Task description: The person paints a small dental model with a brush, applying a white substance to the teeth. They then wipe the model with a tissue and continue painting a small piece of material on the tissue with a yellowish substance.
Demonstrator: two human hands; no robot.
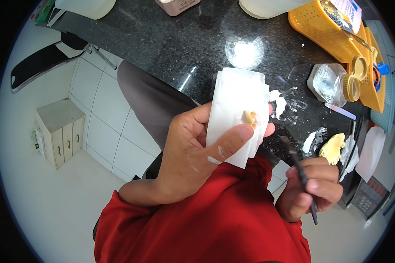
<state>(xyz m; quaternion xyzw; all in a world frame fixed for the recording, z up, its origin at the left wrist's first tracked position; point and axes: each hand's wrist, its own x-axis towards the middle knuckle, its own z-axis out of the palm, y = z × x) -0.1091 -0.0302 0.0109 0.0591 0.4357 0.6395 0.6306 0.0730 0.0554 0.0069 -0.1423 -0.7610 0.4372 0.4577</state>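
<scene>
Pinching a folded white paper tissue (pixel 238 109) with a small yellowish tooth piece (pixel 250 118) under the thumb, the left hand (pixel 193 153) hovers over the black counter (pixel 171 48), while the right hand (pixel 314 188) keeps a closed grip around a thin dark tool (pixel 305 184).

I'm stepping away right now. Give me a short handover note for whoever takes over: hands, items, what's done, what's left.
Left hand: holds a folded white tissue with a small yellowish tooth piece pinned under the thumb.
Right hand: grips a thin dark tool, tip clear of the piece.
On the black counter: yellow dental cast, white smears, clear jar.
Done: piece is seated on the tissue.
Left: probably working the piece with the tool.
</scene>
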